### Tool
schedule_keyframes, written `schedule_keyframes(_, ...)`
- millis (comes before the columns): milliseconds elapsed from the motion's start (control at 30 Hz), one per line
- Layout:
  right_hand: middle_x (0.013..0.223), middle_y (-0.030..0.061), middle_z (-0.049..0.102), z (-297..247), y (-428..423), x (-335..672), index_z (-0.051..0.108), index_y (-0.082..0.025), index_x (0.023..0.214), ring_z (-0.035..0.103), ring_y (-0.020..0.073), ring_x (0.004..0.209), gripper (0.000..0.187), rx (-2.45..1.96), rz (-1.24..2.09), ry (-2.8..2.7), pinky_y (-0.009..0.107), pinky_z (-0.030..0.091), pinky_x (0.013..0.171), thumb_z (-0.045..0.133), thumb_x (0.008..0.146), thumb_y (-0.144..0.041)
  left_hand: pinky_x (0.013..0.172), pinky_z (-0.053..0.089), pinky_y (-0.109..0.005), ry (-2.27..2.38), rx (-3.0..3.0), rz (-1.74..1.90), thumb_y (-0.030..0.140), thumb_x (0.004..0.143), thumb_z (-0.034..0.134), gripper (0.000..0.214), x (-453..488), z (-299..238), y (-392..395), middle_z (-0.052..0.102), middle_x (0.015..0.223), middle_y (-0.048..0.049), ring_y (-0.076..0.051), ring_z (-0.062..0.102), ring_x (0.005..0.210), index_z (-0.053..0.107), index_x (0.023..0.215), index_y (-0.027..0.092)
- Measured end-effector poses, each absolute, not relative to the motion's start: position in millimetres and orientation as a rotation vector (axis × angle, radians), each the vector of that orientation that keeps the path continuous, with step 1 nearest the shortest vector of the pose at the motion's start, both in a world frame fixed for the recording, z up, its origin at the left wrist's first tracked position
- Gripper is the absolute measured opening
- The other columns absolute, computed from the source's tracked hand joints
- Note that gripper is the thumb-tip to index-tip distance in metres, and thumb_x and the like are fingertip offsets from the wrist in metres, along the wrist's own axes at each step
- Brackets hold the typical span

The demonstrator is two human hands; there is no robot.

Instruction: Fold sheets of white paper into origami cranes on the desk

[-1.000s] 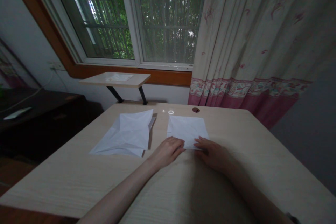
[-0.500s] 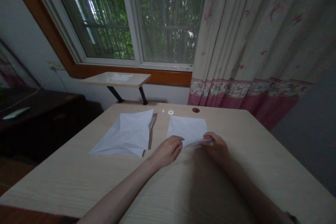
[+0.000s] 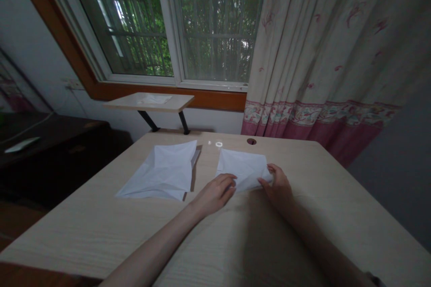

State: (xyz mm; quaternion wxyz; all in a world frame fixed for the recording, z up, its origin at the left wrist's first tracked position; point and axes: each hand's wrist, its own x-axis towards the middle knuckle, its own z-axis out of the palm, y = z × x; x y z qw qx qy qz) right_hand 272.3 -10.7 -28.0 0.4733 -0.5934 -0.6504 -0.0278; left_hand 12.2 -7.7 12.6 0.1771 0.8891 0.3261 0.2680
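A white sheet of paper [image 3: 240,166] lies on the light wooden table [image 3: 303,215], in front of me. My left hand [image 3: 215,193] presses flat on the sheet's near left corner, fingers stretched out. My right hand [image 3: 278,186] pinches the near right corner and has it lifted and curled up off the table. A stack of creased white sheets [image 3: 161,172] lies to the left of my left hand, apart from it.
A round cable hole [image 3: 251,141] sits at the table's far edge. A small shelf [image 3: 150,101] on black brackets stands behind the table under the window. A patterned curtain [image 3: 323,54] hangs at the right. A dark cabinet [image 3: 50,143] stands to the left.
My right hand has closed on the sheet's near right corner and lifted it, moving it away from me. My left hand has stayed pressed on the near left corner.
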Motion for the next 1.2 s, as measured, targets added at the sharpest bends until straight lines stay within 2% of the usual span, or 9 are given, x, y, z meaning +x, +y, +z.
schedule_keyframes(167, 0.112, 0.0161, 0.058, -26, -12, 269, 0.05, -0.018, 0.11, 0.057, 0.0299, 0.104, 0.035, -1.259, -0.301, -1.644, 0.048, 0.048, 0.088, 0.057, 0.09, -0.045, 0.107, 0.045, -0.037, 0.937, 2.535, 0.766, 0.023, 0.099, 0.045, 0.028, 11, 9, -5, 0.058, 0.132, -0.008, -0.02, 0.053, 0.124, 0.052, 0.126, 0.021)
schedule_keyframes(300, 0.121, 0.0145, 0.053, -27, -14, 266, 0.056, -0.021, 0.104, 0.051, 0.03, 0.112, 0.019, -1.287, -0.475, -1.789, 0.049, 0.044, 0.094, 0.053, 0.093, -0.036, 0.107, 0.045, -0.038, 0.977, 2.588, 0.737, 0.021, 0.098, 0.045, 0.03, 11, 8, -3, 0.06, 0.132, -0.0075, -0.02, 0.055, 0.123, 0.052, 0.127, 0.021)
schedule_keyframes(500, 0.127, 0.0102, 0.052, -25, -20, 255, 0.059, -0.025, 0.107, 0.047, 0.0282, 0.121, 0.015, -1.233, -0.619, -1.89, 0.049, 0.037, 0.101, 0.052, 0.094, -0.025, 0.116, 0.032, -0.044, 1.035, 2.708, 0.67, 0.02, 0.097, 0.047, 0.03, 11, 9, -1, 0.063, 0.127, -0.006, -0.02, 0.058, 0.12, 0.052, 0.127, 0.02)
schedule_keyframes(700, 0.131, 0.0061, 0.054, -20, -27, 252, 0.061, -0.031, 0.111, 0.045, 0.0271, 0.124, 0.03, -1.195, -0.601, -2.023, 0.05, 0.033, 0.103, 0.057, 0.088, -0.012, 0.118, 0.027, -0.045, 1.116, 2.721, 0.608, 0.024, 0.098, 0.048, 0.034, 9, 7, 0, 0.061, 0.132, -0.0066, -0.019, 0.054, 0.125, 0.049, 0.131, 0.021)
schedule_keyframes(900, 0.13, 0.0058, 0.062, -23, -32, 254, 0.062, -0.031, 0.119, 0.054, 0.0258, 0.109, 0.049, -1.24, -0.498, -2.304, 0.044, 0.042, 0.091, 0.052, 0.081, -0.002, 0.118, 0.026, -0.048, 1.142, 2.728, 0.607, 0.029, 0.099, 0.047, 0.038, 8, -2, 2, 0.059, 0.136, -0.0089, -0.021, 0.053, 0.128, 0.046, 0.137, 0.021)
schedule_keyframes(1200, 0.123, 0.0035, 0.068, -21, -40, 243, 0.066, -0.028, 0.117, 0.061, 0.0238, 0.103, 0.043, -1.118, -0.228, -2.482, 0.042, 0.046, 0.092, 0.048, 0.084, -0.006, 0.118, 0.027, -0.047, 1.158, 2.722, 0.588, 0.029, 0.099, 0.046, 0.037, 9, 0, 2, 0.06, 0.135, -0.0095, -0.021, 0.054, 0.127, 0.05, 0.135, 0.019)
